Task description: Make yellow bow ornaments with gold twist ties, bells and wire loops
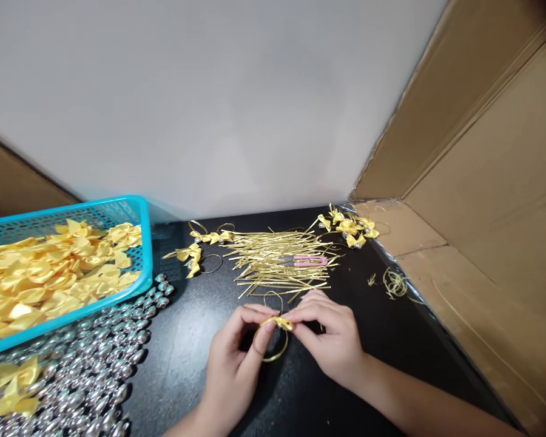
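Between my two hands is a yellow ribbon bow (283, 323), with a thin gold cord (277, 357) looping below and above it. My left hand (239, 358) pinches the bow's left end between thumb and fingers. From the other side, my right hand (330, 337) pinches its right end, fingers pressed together. Just beyond the hands lies a flat pile of cut gold cords (259, 258), and pink-handled snips (310, 260) rest on it. The fingers hide part of the bow.
A turquoise basket (146, 243) of yellow bows (73, 267) stands at the left, with many silver beads (100, 358) before it. Bows with cord loops lie at the back left (193, 258) and back right (350, 227). Cord scraps (395, 283) lie near the right cardboard wall (491, 133).
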`<action>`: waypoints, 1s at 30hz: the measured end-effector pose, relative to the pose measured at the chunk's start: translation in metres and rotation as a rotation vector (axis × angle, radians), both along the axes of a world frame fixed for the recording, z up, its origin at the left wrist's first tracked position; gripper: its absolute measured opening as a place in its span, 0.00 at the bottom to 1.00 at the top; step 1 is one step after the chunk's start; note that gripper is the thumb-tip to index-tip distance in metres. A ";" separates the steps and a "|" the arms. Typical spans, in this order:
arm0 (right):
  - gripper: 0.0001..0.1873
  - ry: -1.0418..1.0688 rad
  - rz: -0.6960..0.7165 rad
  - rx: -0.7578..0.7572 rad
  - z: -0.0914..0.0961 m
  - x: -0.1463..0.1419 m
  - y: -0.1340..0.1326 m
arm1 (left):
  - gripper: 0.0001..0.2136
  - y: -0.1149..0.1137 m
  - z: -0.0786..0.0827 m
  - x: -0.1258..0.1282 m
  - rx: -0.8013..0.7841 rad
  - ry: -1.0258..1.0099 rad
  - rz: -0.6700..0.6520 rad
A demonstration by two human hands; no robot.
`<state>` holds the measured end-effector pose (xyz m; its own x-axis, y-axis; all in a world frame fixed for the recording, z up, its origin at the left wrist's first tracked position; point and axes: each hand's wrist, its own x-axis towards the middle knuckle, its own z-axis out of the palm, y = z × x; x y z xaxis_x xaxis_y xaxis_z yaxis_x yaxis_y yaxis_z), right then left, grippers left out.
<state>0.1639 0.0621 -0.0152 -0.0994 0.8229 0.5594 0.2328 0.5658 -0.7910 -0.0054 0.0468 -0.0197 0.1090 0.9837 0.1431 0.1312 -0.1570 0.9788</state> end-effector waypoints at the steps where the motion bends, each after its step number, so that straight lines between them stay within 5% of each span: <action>1: 0.09 0.037 -0.010 -0.074 -0.002 -0.001 -0.001 | 0.03 0.001 0.001 0.000 -0.065 -0.033 0.000; 8: 0.06 0.133 -0.010 -0.424 -0.007 -0.005 -0.002 | 0.08 0.007 0.008 0.003 -0.248 -0.132 0.092; 14: 0.11 0.125 0.096 -0.421 -0.001 -0.002 -0.002 | 0.08 0.006 0.007 0.005 -0.244 -0.092 0.095; 19: 0.02 0.086 0.049 -0.489 -0.003 -0.004 0.002 | 0.08 0.005 0.006 0.005 -0.235 -0.068 0.076; 30: 0.14 0.291 0.247 -0.723 -0.002 -0.006 0.008 | 0.08 0.008 0.005 0.005 -0.242 -0.123 0.037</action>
<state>0.1582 0.0705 -0.0169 -0.2576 0.9637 -0.0696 -0.1028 -0.0989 -0.9898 -0.0004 0.0550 -0.0147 0.0688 0.9938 -0.0869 0.0102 0.0864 0.9962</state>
